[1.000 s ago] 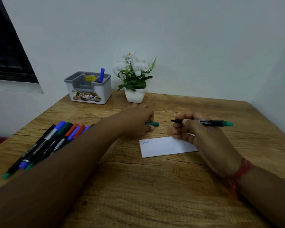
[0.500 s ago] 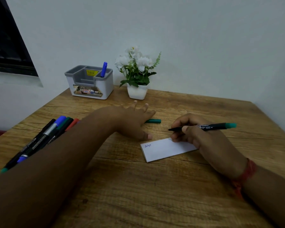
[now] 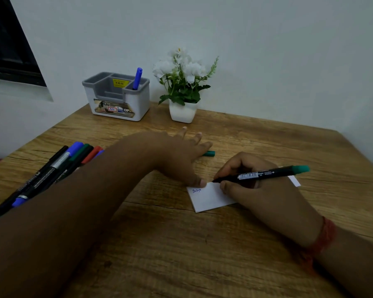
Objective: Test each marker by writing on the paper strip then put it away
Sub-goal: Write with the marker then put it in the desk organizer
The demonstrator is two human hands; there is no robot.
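Since a moment ago my right hand (image 3: 256, 188), gripping the one green marker (image 3: 265, 174), has brought its tip to the one paper strip (image 3: 209, 198), my flat left hand (image 3: 181, 160) pinning it to the counter (image 3: 181, 254).

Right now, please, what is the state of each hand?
Left hand: open, fingers spread, thumb pressing the paper strip down.
Right hand: holding the green marker, its tip at the strip.
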